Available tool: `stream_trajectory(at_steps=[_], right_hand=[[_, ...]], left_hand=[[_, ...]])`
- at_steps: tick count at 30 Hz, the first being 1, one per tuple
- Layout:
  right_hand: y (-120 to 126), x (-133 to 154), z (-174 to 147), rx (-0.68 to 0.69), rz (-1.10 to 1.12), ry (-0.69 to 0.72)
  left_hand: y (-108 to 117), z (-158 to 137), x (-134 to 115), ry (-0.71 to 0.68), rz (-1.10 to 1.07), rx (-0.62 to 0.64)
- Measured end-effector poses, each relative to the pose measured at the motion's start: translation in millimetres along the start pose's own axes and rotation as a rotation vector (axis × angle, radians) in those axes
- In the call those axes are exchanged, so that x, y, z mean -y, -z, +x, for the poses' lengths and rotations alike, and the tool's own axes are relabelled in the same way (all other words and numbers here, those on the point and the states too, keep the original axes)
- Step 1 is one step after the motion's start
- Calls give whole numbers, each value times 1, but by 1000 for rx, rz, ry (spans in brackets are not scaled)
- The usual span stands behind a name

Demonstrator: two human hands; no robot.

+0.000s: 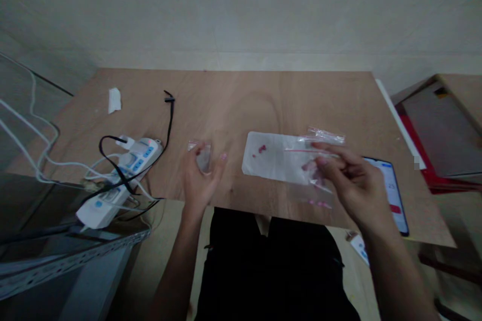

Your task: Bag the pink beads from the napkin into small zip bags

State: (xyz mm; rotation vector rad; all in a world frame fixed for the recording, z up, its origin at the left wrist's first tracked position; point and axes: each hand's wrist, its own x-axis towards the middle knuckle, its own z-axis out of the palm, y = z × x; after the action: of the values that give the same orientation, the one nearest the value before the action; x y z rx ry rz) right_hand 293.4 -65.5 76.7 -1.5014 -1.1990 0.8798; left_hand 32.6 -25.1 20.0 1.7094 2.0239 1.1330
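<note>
My right hand (352, 175) pinches a clear zip bag (318, 186) near its red-striped top edge. Small pink pieces show at the bottom of this bag, which hangs over the front part of a white sheet (278, 165). A few dark pink pieces (262, 148) lie on the left part of that sheet. My left hand (199, 175) rests on the table with thumb and fingers apart. Between them a smaller clear zip bag (204, 159) lies flat; whether the fingers touch it I cannot tell. Another crumpled clear bag (327, 135) lies behind my right hand.
A phone (393, 195) with a lit screen lies right of my right hand. On the left, a white power strip (120, 175) with tangled cables overhangs the wooden table (226, 95). A white scrap (114, 100) sits at the back left, and a box (448, 125) stands beyond the right edge.
</note>
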Motion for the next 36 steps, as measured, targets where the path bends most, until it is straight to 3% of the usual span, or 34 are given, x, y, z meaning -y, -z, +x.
stream_trajectory(at_steps=[2, 4, 7, 11, 16, 18, 20, 25, 29, 32, 36], right_hand=[[14, -7, 16, -159, -10, -18], [29, -19, 34, -264, -124, -16], [47, -41, 58, -291, -471, -14], [54, -58, 66, -382, -808, 59], [37, -53, 50, -446, -784, 269], [22, -40, 41, -375, -672, 351], [2, -23, 33, -210, -526, 384], [-46, 14, 27, 247, -242, 359], [-62, 20, 35, 564, -185, 305], [-65, 13, 39, 686, -215, 251], [-67, 2, 36, 701, -228, 182]], left_hand=[[-3, 12, 14, 100, 233, -39], [-6, 21, 23, 182, 390, 26], [-10, 29, 27, 235, 498, 93], [-13, 30, 29, 215, 480, 64], [-8, 24, 31, -1, 284, -32], [-6, 20, 29, -130, 179, -38], [-6, 15, 23, -245, 99, -54], [-6, -2, -3, -501, -12, -7], [-3, -11, -19, -582, -62, 94], [-2, -15, -23, -573, -102, 178], [-3, -21, -27, -544, -77, 317]])
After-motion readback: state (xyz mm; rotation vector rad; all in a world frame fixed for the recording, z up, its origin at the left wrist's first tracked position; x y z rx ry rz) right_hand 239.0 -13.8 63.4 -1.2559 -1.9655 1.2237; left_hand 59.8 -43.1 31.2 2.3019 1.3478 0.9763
